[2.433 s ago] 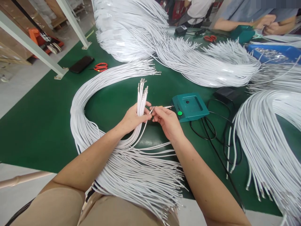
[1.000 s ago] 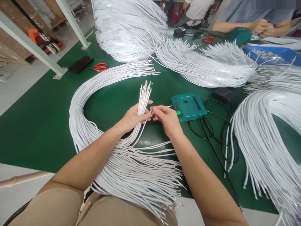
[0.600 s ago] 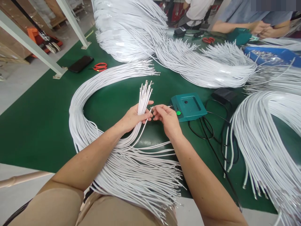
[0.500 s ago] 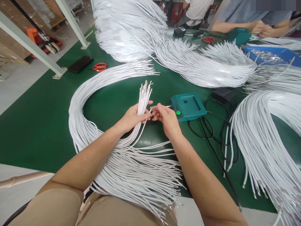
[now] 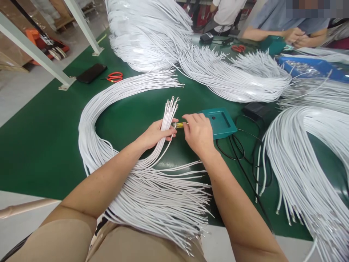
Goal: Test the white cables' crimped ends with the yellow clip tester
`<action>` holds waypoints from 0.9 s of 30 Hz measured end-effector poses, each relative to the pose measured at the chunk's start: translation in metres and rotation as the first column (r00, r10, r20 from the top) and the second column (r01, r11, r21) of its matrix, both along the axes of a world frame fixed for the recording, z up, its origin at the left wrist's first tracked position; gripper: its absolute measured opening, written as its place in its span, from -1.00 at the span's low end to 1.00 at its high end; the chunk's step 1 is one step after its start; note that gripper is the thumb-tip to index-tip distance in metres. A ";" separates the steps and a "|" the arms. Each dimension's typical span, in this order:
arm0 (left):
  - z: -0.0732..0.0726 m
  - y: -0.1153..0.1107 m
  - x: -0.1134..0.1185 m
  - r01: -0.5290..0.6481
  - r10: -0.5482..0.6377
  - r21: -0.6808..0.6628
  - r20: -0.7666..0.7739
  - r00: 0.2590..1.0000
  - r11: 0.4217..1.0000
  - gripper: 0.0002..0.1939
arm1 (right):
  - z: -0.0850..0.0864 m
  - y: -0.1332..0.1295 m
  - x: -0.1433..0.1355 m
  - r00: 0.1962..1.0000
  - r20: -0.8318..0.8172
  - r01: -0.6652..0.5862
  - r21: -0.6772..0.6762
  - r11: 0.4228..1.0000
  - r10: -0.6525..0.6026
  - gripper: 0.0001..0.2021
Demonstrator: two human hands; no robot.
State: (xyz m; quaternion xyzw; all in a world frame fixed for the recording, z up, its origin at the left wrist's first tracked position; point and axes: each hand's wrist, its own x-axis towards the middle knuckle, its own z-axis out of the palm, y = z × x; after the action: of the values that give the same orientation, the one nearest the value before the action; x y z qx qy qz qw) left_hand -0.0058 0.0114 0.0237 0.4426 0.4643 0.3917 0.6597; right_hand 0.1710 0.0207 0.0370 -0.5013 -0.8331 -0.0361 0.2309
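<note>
Gripping a white wire bunch in the left hand, inward of the tabletop's near edge, apparently presenting one wire end to the yellow tip, probably needing steady aim, and curling the right hand by the teal machine, no telling around what.

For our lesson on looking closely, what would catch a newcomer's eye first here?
Probably the huge mound of white wires at the far side of the green table, with more bundles curving around the workspace. Next, at the centre, the left hand grips an upright wire bunch, while the right hand is beside the teal device.
</note>
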 end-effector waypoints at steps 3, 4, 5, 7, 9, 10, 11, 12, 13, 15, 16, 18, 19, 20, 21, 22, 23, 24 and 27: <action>-0.005 0.002 0.000 -0.033 0.037 0.066 -0.053 0.998 0.997 -0.54 | 0.004 0.015 0.009 0.982 0.180 -0.056 -0.036 0.998 0.062 -0.84; -0.006 0.003 0.001 -0.046 0.052 0.084 -0.069 0.996 0.995 -0.55 | 0.004 0.019 0.011 0.971 0.221 -0.077 -0.068 0.995 0.091 -0.86; -0.007 0.004 0.001 -0.060 0.068 0.097 -0.082 0.994 0.993 -0.55 | 0.005 0.023 0.013 0.961 0.250 -0.091 -0.100 0.991 0.114 -0.87; -0.009 0.005 0.001 -0.075 0.087 0.112 -0.105 0.991 0.991 -0.56 | 0.007 0.028 0.014 0.952 0.275 -0.097 -0.146 0.984 0.135 -0.88; -0.010 0.006 0.001 -0.076 0.091 0.115 -0.131 0.987 0.990 -0.55 | 0.008 0.031 0.014 0.950 0.273 -0.102 -0.175 0.979 0.148 -0.87; -0.011 0.007 0.001 -0.077 0.093 0.116 -0.143 0.985 0.990 -0.55 | 0.009 0.032 0.014 0.952 0.266 -0.107 -0.182 0.977 0.153 -0.87; -0.012 0.007 0.000 -0.078 0.096 0.117 -0.154 0.983 0.990 -0.54 | 0.009 0.032 0.014 0.954 0.256 -0.111 -0.181 0.977 0.155 -0.87; -0.013 0.008 0.000 -0.081 0.100 0.118 -0.166 0.981 0.990 -0.54 | 0.008 0.033 0.014 0.957 0.245 -0.114 -0.173 0.978 0.155 -0.88; -0.015 0.009 0.000 -0.085 0.106 0.121 -0.177 0.978 0.989 -0.54 | 0.007 0.033 0.014 0.960 0.234 -0.115 -0.163 0.980 0.151 -0.88; -0.018 0.010 -0.001 -0.092 0.117 0.127 -0.209 0.971 0.988 -0.54 | 0.005 0.034 0.014 0.965 0.221 -0.111 -0.144 0.983 0.142 -0.88; -0.019 0.010 -0.001 -0.091 0.119 0.129 -0.229 0.966 0.987 -0.53 | 0.005 0.035 0.014 0.967 0.217 -0.108 -0.139 0.984 0.137 -0.88; -0.021 0.011 -0.002 -0.082 0.115 0.133 -0.268 0.957 0.988 -0.53 | 0.004 0.036 0.014 0.968 0.215 -0.101 -0.145 0.984 0.131 -0.88; -0.022 0.010 -0.002 -0.077 0.113 0.134 -0.285 0.952 0.988 -0.53 | 0.005 0.037 0.014 0.968 0.216 -0.097 -0.149 0.984 0.128 -0.88; -0.022 0.010 -0.002 -0.070 0.109 0.136 -0.300 0.948 0.988 -0.53 | 0.005 0.037 0.014 0.968 0.220 -0.092 -0.154 0.984 0.124 -0.87; -0.022 0.010 -0.002 -0.066 0.107 0.140 -0.314 0.943 0.988 -0.53 | 0.006 0.036 0.013 0.966 0.227 -0.086 -0.162 0.983 0.122 -0.87; -0.022 0.010 -0.002 -0.061 0.107 0.146 -0.328 0.938 0.987 -0.53 | 0.007 0.036 0.013 0.964 0.234 -0.084 -0.173 0.981 0.124 -0.88; -0.022 0.010 -0.002 -0.056 0.105 0.149 -0.342 0.934 0.987 -0.53 | 0.008 0.035 0.014 0.964 0.234 -0.087 -0.181 0.980 0.129 -0.89; -0.023 0.010 -0.002 -0.051 0.102 0.151 -0.353 0.930 0.987 -0.53 | 0.008 0.033 0.015 0.965 0.227 -0.093 -0.177 0.980 0.133 -0.90; -0.023 0.010 -0.001 -0.056 0.103 0.141 -0.354 0.930 0.988 -0.53 | 0.007 0.028 0.022 0.982 0.181 -0.040 -0.060 0.997 0.050 -0.79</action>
State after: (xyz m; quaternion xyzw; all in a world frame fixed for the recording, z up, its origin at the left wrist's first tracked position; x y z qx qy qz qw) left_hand -0.0068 0.0211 0.0010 0.5292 0.5686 0.3594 0.5172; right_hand 0.1928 0.0489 0.0442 -0.4831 -0.8627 -0.0530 0.1400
